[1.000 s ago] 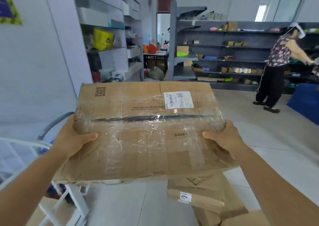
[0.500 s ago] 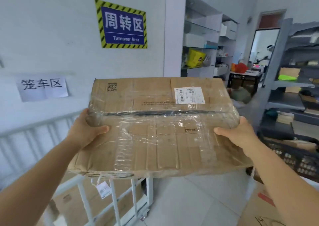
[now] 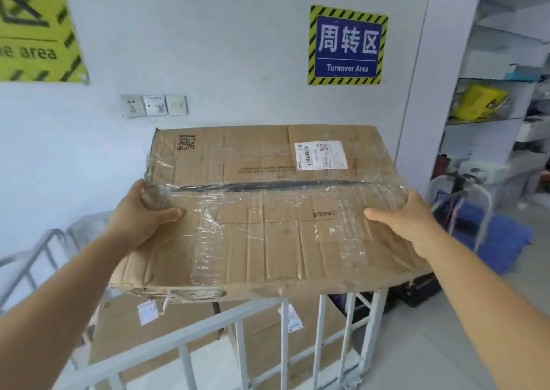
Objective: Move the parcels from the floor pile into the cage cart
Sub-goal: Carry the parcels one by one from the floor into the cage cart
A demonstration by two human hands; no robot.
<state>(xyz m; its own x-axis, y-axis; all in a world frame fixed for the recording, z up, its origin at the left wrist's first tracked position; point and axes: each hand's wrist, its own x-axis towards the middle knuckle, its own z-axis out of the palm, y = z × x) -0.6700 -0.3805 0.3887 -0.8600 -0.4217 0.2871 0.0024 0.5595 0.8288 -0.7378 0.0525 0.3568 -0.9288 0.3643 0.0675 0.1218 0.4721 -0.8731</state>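
I hold a flat, wide cardboard parcel (image 3: pixel 268 220), wrapped in clear tape, with a white label at its far right. My left hand (image 3: pixel 143 220) grips its left edge, thumb on top. My right hand (image 3: pixel 401 220) grips the right edge the same way. The parcel hangs level above the white barred rail of the cage cart (image 3: pixel 190 334). Inside the cart, below the parcel, lie brown cardboard parcels (image 3: pixel 262 339) with white tags. The floor pile is out of view.
A white wall with a blue "Turnover Area" sign (image 3: pixel 346 46) stands behind the cart. Shelves with a yellow bag (image 3: pixel 479 101) are at the right. A second wire cart over a blue bundle (image 3: pixel 488 235) stands on the floor to the right.
My view has swung left from the shelving room toward the wall and the cart. The parcel, held the same way in both hands, now hangs over the cart's rail.
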